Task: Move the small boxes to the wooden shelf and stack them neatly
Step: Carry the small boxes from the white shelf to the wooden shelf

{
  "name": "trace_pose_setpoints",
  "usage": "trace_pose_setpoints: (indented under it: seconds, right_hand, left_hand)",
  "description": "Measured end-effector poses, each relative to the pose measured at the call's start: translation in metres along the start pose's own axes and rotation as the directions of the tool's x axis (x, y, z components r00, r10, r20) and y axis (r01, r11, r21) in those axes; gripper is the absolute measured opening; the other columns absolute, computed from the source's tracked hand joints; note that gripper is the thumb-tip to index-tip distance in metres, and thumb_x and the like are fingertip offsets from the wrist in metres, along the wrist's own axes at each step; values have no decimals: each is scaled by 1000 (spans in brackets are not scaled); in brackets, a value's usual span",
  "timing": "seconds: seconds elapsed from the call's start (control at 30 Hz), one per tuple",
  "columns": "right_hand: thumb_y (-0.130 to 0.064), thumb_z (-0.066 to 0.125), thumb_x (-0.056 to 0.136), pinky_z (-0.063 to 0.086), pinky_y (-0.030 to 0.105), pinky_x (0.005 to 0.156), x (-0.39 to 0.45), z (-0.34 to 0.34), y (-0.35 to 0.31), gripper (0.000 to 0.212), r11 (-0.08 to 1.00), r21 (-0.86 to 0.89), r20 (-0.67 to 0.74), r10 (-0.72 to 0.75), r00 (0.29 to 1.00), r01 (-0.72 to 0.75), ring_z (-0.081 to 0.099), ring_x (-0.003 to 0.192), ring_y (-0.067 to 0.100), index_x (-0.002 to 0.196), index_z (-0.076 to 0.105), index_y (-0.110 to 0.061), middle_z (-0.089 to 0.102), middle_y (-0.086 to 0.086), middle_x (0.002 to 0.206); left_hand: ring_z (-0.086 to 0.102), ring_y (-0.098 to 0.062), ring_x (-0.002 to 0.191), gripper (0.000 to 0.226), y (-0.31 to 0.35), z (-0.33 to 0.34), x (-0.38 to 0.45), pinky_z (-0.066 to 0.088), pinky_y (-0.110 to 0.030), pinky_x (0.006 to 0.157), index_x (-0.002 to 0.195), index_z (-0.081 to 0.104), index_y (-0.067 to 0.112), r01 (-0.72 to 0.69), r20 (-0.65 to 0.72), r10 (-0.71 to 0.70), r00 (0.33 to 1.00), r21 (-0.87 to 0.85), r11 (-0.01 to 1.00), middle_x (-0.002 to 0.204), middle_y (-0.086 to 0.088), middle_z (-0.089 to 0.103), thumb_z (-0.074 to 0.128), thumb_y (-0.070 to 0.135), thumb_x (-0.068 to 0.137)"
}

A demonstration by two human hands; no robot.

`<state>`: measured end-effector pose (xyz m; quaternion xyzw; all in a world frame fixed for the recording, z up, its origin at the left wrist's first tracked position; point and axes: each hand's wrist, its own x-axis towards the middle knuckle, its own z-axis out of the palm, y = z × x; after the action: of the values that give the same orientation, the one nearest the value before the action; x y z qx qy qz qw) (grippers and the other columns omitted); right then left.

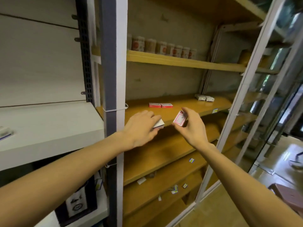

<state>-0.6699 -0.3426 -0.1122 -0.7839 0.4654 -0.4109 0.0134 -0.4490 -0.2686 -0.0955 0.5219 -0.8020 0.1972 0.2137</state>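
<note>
My left hand (141,128) grips a small white box (158,125) at the front edge of the wooden shelf (188,110). My right hand (192,126) pinches a small red-and-white box (179,119), tilted, just in front of the same shelf edge. Two red boxes (160,105) lie side by side on the shelf behind my hands. Two white boxes (204,97) sit further right on that shelf.
A white and grey upright post (113,79) stands left of my left hand. Several jars (164,46) line the shelf above. Lower wooden shelves (164,154) hold scattered small labels. A white counter (49,128) lies to the left, a metal frame (242,104) to the right.
</note>
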Motion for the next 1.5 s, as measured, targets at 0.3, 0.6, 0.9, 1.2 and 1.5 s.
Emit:
trace_pose_setpoints:
  seconds: [0.3, 0.6, 0.9, 1.2, 1.5]
  right_hand:
    - [-52, 84, 76, 51, 40, 104, 107, 37, 131, 98, 980, 126, 172, 128, 977, -151, 56, 127, 20, 154, 36, -17, 58, 2, 141]
    - [-68, 82, 67, 47, 50, 106, 203, 99, 174, 113, 972, 231, 510, -81, 856, -46, 55, 128, 23, 156, 28, -26, 58, 0, 142]
    - [-81, 60, 78, 29, 43, 121, 243, 68, 265, 97, 975, 214, 505, -164, 847, 62, 28, 150, 18, 155, 36, -28, 34, -1, 162]
    - [-40, 63, 94, 30, 41, 117, 284, 47, 381, 58, 992, -23, 169, -116, 979, 122, 36, 142, 22, 145, 48, -20, 48, 2, 148]
    - [-38, 64, 78, 27, 43, 120, 349, 35, 456, 85, 992, -84, 321, 116, 940, -93, 26, 147, 26, 154, 33, -16, 34, 8, 158]
  left_hand:
    - [59, -20, 114, 51, -21, 86, 138, 51, -36, 91, 133, 58, 27, 381, 41, -380, 924, -18, 925, 126, 4, 66, 61, 51, 88]
    - [66, -23, 109, 52, -42, 119, 220, 55, -37, 87, 126, 63, 30, 569, 88, -577, 812, 99, 816, 121, 4, 71, 59, 56, 81]
    - [65, -19, 106, 47, -46, 159, 294, 55, -37, 89, 129, 61, 29, 578, 182, -568, 802, 1, 816, 122, 3, 69, 69, 47, 85]
    - [64, -16, 102, 41, -18, 241, 402, 55, -38, 91, 125, 64, 26, 426, 245, -380, 892, -174, 888, 119, 3, 69, 71, 43, 87]
    - [53, -12, 119, 45, -7, 319, 494, 45, -24, 95, 130, 59, 26, 255, 364, -128, 923, -328, 910, 134, 5, 55, 72, 41, 89]
